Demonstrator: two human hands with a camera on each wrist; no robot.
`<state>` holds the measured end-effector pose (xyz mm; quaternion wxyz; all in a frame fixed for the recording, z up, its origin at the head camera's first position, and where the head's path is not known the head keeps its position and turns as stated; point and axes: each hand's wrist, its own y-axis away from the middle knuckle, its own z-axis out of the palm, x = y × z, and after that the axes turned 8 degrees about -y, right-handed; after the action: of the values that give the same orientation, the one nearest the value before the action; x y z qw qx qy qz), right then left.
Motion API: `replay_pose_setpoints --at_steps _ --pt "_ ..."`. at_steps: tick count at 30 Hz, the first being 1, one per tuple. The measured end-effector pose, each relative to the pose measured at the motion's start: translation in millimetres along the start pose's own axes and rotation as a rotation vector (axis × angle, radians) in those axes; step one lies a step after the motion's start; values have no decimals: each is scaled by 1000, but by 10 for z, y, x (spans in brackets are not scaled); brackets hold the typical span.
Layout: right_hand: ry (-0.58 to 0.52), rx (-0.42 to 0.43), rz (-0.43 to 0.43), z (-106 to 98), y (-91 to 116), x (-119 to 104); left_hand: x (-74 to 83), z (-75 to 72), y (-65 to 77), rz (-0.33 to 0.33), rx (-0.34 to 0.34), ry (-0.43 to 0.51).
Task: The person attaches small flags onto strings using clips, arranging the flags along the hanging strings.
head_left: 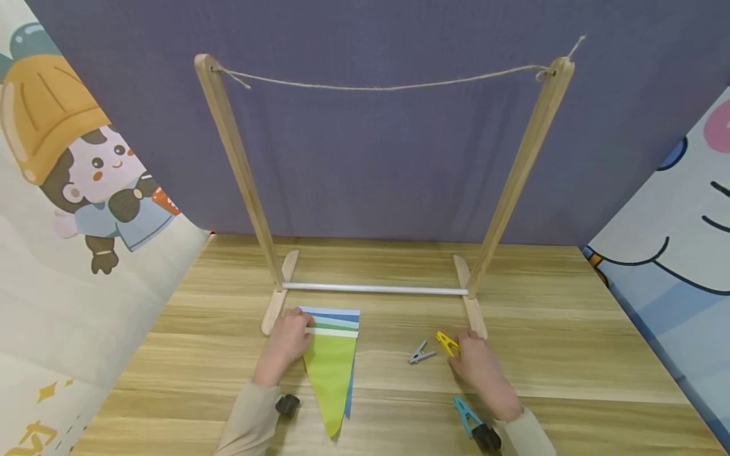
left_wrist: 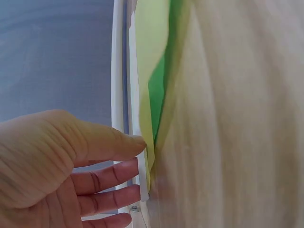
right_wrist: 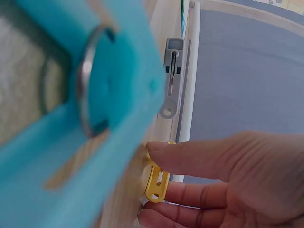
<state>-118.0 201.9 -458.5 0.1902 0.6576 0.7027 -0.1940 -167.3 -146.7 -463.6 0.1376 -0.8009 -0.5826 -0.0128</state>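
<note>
My left hand (head_left: 289, 337) pinches the upper left corner of a small stack of triangular pennants (head_left: 332, 373), lime green on top with white, green and blue edges below. In the left wrist view the thumb lies on the lime pennant's white band (left_wrist: 136, 95), fingers behind it. A yellow clothespin (head_left: 447, 343) is between the thumb and fingers of my right hand (head_left: 481, 367), low over the table. Left of it lies a grey clothespin (head_left: 421, 353). A blue clothespin (head_left: 466, 415) is beside the right wrist and looms blurred in the right wrist view.
Behind the hands stands a wooden frame with two posts (head_left: 242, 168), a white crossbar (head_left: 376, 289) low down and a slack string (head_left: 365, 87) tied between the tops. A grey-blue panel (head_left: 388, 171) rises at the back of the wooden table (head_left: 570, 354).
</note>
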Motion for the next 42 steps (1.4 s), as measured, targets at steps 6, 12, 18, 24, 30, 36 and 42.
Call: replay_pose_setpoints --at_steps 6,12,18,24,30,36,42 --pt "-4 -34 23 -23 12 18 -20 2 5 -22 -38 -7" --pt "-37 11 3 -46 14 56 -44 -31 9 -2 -23 15" --pt "-74 123 -100 -79 1 57 -75 -81 -9 -17 -26 182" --pt "-118 201 -173 -131 -19 42 -103 -152 -39 -7 -55 511" --pt "-156 296 -253 -233 -67 37 -88 -233 -64 -13 -87 676" --pt "-152 386 -383 -387 -123 4 -24 -362 -101 -34 -133 839" --pt "-130 363 -398 -547 -171 -62 66 -514 -189 -6 -146 915"
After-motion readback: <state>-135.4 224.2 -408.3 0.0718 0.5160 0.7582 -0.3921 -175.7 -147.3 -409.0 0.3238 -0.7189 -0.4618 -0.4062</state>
